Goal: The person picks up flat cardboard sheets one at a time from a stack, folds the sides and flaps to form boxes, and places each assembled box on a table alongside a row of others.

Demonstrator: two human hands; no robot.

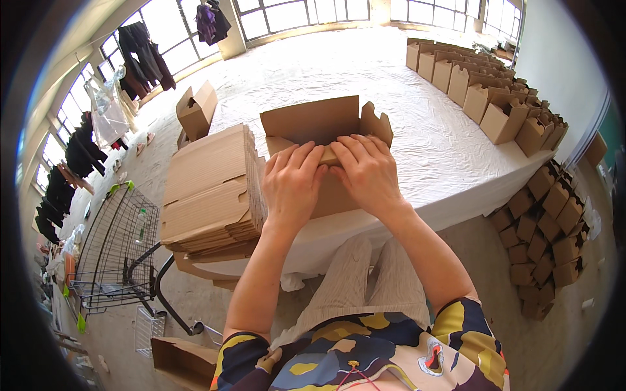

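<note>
A partly folded brown cardboard box (314, 119) stands at the near edge of the white-covered table (437, 143), with its far wall and right side flap raised. My left hand (290, 186) and my right hand (370, 174) are side by side on its near wall. The fingers of both hands curl over the top edge into the box, and the thumbs press from the near side, almost meeting. Just left of my left hand lies a thick stack of flat cardboard blanks (205, 186). My fingertips inside the box are partly hidden.
Rows of folded boxes (479, 98) line the table's far right. More boxes are piled (541, 228) on the floor at the right. One box (197, 109) stands beyond the stack. A wire cart (117, 251) is at the left, and an open box (182, 362) sits at lower left.
</note>
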